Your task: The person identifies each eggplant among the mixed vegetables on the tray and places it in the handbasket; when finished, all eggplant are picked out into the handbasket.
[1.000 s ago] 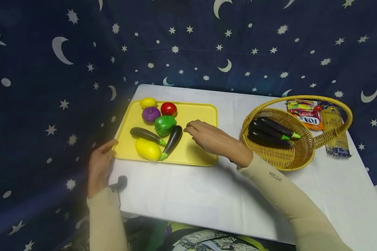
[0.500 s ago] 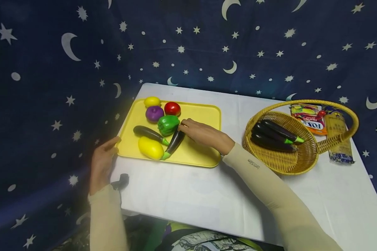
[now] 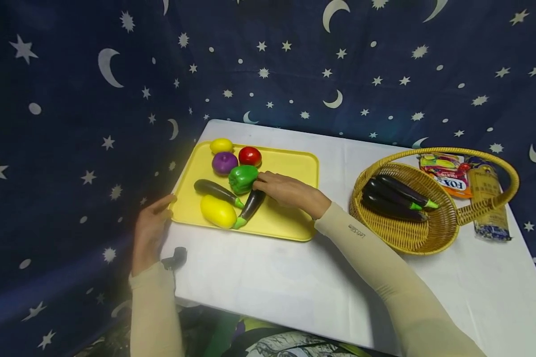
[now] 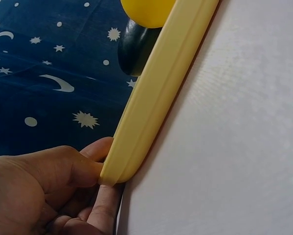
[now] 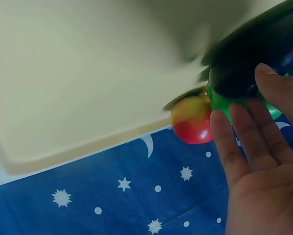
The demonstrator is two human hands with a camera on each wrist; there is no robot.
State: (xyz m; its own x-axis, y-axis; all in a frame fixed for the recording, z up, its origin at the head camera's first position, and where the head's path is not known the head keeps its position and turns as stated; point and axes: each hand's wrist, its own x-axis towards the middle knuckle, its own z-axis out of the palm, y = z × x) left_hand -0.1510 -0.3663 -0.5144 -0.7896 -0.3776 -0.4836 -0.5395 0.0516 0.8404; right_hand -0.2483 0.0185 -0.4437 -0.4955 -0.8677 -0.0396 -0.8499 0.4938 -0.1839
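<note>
On the yellow tray, a dark eggplant with a green cap lies diagonally beside a green bell pepper. My right hand is over the eggplant's upper end, its fingertips close to the pepper. In the right wrist view, the blunt end of the eggplant shows between thumb and extended fingers. With thumb and fingers, my left hand pinches the tray's left corner; the left wrist view shows a finger under the rim. A second eggplant and a yellow mango-like fruit lie to the left.
Farther back on the tray are a lemon, a purple round vegetable and a red tomato. At right, a wicker basket with a tall handle holds several eggplants. Behind it lie a FOX'S bag and a golden packet.
My right hand has moved left and down from beside the eggplant to over its upper end. The left hand has stayed on the tray's corner. The head view has shifted slightly.
</note>
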